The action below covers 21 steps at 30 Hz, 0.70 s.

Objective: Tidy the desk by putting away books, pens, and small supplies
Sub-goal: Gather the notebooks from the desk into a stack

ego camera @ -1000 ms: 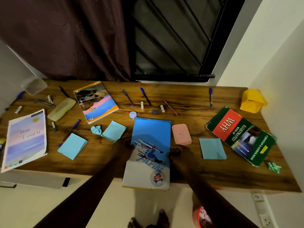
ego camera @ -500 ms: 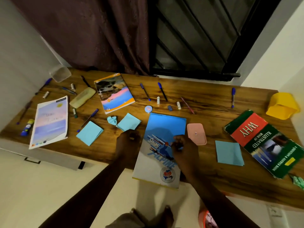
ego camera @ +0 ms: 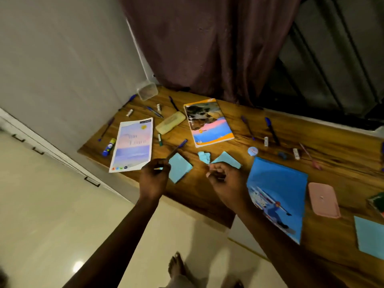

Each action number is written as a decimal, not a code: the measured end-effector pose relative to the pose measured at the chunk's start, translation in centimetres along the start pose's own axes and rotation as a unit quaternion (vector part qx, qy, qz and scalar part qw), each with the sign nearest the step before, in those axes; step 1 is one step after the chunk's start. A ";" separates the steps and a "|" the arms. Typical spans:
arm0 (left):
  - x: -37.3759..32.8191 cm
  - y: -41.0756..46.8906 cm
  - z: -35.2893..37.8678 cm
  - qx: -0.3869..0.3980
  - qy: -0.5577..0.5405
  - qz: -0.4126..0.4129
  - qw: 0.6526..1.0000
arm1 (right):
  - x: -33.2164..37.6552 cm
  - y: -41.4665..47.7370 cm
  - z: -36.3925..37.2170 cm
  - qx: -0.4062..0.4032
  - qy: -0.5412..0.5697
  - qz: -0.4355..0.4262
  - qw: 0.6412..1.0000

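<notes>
My left hand (ego camera: pixel 154 173) is over the desk's front edge, its fingers pinched on the near end of a blue pen (ego camera: pixel 179 145) that slants up and away from it. My right hand (ego camera: pixel 225 180) hovers with curled fingers at the near edge of a folded blue paper (ego camera: pixel 227 161); whether it holds anything is unclear. A blue ski-cover book (ego camera: pixel 276 188) lies to its right, overhanging the desk edge. A pale purple book (ego camera: pixel 133 142) lies left of my left hand, and an orange-edged notebook (ego camera: pixel 207 123) lies further back.
Scattered on the wooden desk (ego camera: pixel 332 154) are more pens (ego camera: pixel 272 130), small tubes, a yellowish case (ego camera: pixel 170 122), a pink case (ego camera: pixel 323 199), a glue stick (ego camera: pixel 109 146), blue papers (ego camera: pixel 179 168) and a crumpled one (ego camera: pixel 204 156). A clear tub (ego camera: pixel 146 91) stands in the back-left corner by the wall and curtain.
Both hands have left the ski-cover book and moved left. The left hand now grips the blue pen's end; the right hand is by the folded blue paper. My view swung left.
</notes>
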<state>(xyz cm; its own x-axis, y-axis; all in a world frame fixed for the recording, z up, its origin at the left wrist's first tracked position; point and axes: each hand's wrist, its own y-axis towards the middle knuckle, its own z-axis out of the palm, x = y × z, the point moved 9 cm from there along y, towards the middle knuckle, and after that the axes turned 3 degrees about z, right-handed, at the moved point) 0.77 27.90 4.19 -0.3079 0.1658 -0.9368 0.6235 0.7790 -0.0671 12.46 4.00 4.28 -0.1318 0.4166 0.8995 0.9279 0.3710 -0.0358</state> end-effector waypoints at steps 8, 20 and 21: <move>5.3 8.2 -11.7 -0.083 0.057 -0.030 0.994 | 4.9 3.7 13.1 0.075 0.019 0.058 0.995; 12.6 15.1 -16.2 -0.031 0.008 -0.170 0.985 | 5.9 6.8 26.4 0.190 -0.127 0.059 0.972; 12.7 15.3 -16.2 -0.031 -0.009 -0.178 0.983 | 5.0 7.0 26.9 0.189 -0.126 0.068 0.971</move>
<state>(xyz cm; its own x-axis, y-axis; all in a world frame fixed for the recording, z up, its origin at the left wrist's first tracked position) -5.31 51.73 -3.20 -0.4858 -0.1348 -0.8636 0.4333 0.8209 -0.3718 8.97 30.97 -3.21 -0.1425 0.6557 0.7415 0.7547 0.5567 -0.3472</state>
